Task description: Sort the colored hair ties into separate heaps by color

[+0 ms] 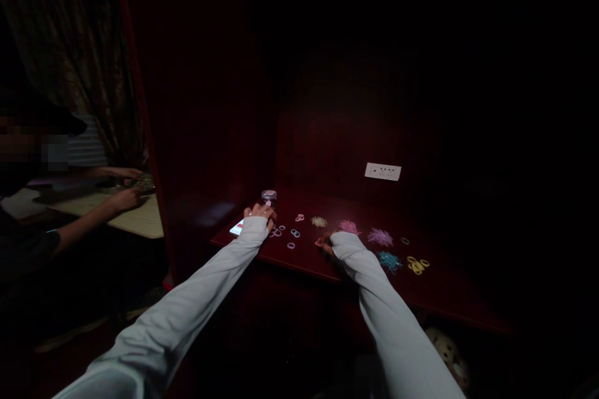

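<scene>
Both my arms, in pale grey sleeves, reach out over a dark red desk. My left hand rests near a small clear jar with a pinkish lid, fingers curled by it; whether it grips the jar is unclear. Beside it lies a lit phone. My right hand is closed in a pinch on a small orange band. Small rubber bands lie sorted in heaps: lilac rings, a beige heap, pink, purple-pink, blue and yellow.
A dark wooden partition walls the desk on the left and behind. A white socket plate is on the back wall. Past the partition, another person's hands work at a pale table. A spotted object lies under the desk.
</scene>
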`<act>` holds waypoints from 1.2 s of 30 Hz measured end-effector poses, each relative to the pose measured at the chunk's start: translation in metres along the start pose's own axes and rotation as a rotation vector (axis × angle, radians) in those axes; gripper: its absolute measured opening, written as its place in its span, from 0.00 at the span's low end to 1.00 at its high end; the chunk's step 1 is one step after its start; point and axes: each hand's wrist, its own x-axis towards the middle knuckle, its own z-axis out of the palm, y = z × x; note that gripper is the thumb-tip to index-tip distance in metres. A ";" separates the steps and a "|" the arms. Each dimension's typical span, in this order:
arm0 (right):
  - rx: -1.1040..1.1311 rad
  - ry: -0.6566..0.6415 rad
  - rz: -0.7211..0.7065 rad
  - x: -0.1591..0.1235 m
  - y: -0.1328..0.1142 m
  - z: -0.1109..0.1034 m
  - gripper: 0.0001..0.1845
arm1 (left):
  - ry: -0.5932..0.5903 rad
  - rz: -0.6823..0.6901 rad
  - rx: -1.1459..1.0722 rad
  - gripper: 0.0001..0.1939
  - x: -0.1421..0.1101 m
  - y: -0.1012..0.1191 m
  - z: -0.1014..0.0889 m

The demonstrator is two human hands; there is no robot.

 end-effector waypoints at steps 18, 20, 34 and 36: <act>-0.177 0.029 -0.189 0.011 -0.017 0.002 0.17 | -0.153 0.068 -0.126 0.06 -0.030 -0.009 0.008; -0.142 0.056 -0.198 0.013 -0.014 0.005 0.17 | -0.091 0.047 -0.234 0.05 -0.032 -0.008 0.009; 0.165 0.232 -0.325 0.057 -0.007 0.041 0.12 | -0.013 0.152 -0.709 0.07 -0.002 0.049 0.035; 0.154 0.265 -0.311 0.054 -0.004 0.039 0.12 | 0.023 0.162 -0.637 0.06 -0.004 0.051 0.043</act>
